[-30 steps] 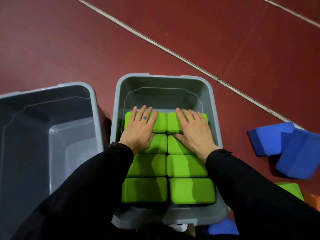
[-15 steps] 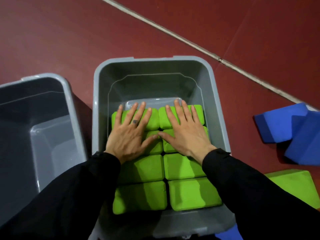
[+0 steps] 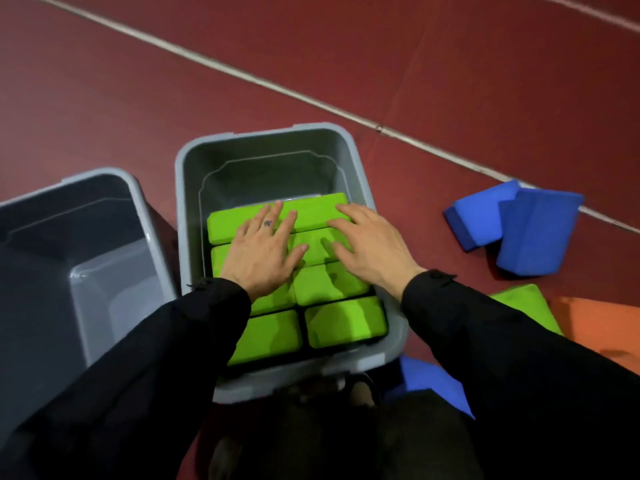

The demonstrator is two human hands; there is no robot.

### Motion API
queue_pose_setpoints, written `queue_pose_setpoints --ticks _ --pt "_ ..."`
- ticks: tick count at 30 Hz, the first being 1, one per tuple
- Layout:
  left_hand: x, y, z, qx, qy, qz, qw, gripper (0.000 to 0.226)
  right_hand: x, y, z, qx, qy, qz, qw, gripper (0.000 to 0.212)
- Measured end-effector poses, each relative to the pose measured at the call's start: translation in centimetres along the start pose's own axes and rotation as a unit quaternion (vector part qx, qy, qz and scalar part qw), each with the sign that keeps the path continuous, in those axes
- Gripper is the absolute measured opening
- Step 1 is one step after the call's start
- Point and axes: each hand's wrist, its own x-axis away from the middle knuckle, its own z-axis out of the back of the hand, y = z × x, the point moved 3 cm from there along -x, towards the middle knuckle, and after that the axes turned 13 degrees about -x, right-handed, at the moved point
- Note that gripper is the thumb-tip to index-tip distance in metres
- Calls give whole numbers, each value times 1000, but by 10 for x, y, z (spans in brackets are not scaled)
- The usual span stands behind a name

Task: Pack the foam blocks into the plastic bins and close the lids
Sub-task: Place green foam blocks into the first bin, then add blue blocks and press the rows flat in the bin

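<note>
A grey plastic bin (image 3: 185, 209) stands in the middle of the floor, holding several green foam blocks (image 3: 346, 322) laid flat in two columns. My left hand (image 3: 261, 252) lies flat with spread fingers on the far left blocks. My right hand (image 3: 372, 247) lies flat on the far right blocks. Both press down on the green foam. A strip of the bin's bottom shows bare beyond the blocks. A second grey bin (image 3: 138, 202) stands to the left with nothing in it. No lid is in view.
Two blue foam blocks (image 3: 512, 226) lie on the red floor to the right. A loose green block (image 3: 526, 303) and an orange one (image 3: 602, 327) lie at the right edge. Another blue block (image 3: 426, 379) sits by my right sleeve. A white line (image 3: 242, 76) crosses the floor.
The view has tilted and shifted, so the bin now appears turned. Both hands have stayed flat on the far green blocks, the right one sliding slightly rightward.
</note>
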Motion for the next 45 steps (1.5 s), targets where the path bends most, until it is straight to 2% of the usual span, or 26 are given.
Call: queue_pose_setpoints --ticks 4,6,7,8,9,11,12,14,16,17,18,19,20,21,23,25,26,28,29,30,32,33,35,37,40,45 --pt "32 52 56 60 27 -50 997 62 68 -1 49 -56 66 -57 995 37" --pt "57 79 80 70 37 -53 995 53 104 4 72 -167 105 -138 971 27" --pt "68 91 86 52 38 -53 996 48 126 10 85 -257 132 -197 937 19" --pt "80 105 91 25 40 -61 997 44 149 13 96 -354 159 -261 884 11" --pt "90 118 92 19 30 -76 997 41 171 14 106 -479 184 -323 795 8" --pt "108 142 97 177 -27 -40 983 31 213 18 121 -622 232 -382 643 10" --pt "116 151 101 284 -50 15 957 27 230 18 132 -596 255 -377 662 8" --pt "127 164 98 396 -36 112 911 32 261 21 146 -472 318 -363 737 8" --pt "149 175 96 303 23 151 941 45 293 44 152 -413 318 -378 765 13" --pt "160 182 94 243 60 126 960 43 309 55 151 -508 330 -384 697 10" --pt "169 187 95 220 98 92 966 35 326 57 151 -599 364 -372 608 5" --pt "178 192 98 228 110 52 966 25 342 61 147 -648 369 -388 542 6" --pt "182 198 100 239 115 26 964 19 354 61 145 -710 354 -402 458 9" --pt "179 205 103 233 114 12 966 17 361 64 142 -693 316 -415 498 9" --pt "168 223 107 190 62 -27 980 19 371 72 145 -559 294 -417 653 8" --pt "148 245 120 209 -15 -56 976 18 379 81 158 -508 311 -403 695 7" --pt "137 253 126 273 -55 -55 959 14 383 87 163 -524 323 -389 686 6" --pt "124 267 144 462 -142 7 876 11 387 104 176 -528 330 -382 683 5" --pt "115 268 148 503 -131 51 853 19 391 111 183 -498 334 -380 704 5" --pt "106 268 149 493 -109 80 859 24 395 119 190 -436 341 -368 747 6" --pt "92 268 141 359 -55 108 925 24 406 130 200 -328 329 -366 807 8" --pt "81 272 137 269 -39 79 959 24 410 137 204 -327 319 -362 813 9" --pt "62 289 134 180 -46 9 983 32 412 154 211 -343 320 -366 804 9" --pt "42 309 138 186 -57 -29 980 38 408 176 214 -329 324 -365 809 6" --pt "10 336 145 194 -48 -67 977 45 390 204 210 -301 314 -365 823 15" --pt "-45 366 128 219 -61 -91 970 50 349 247 190 -311 278 -382 825 19"
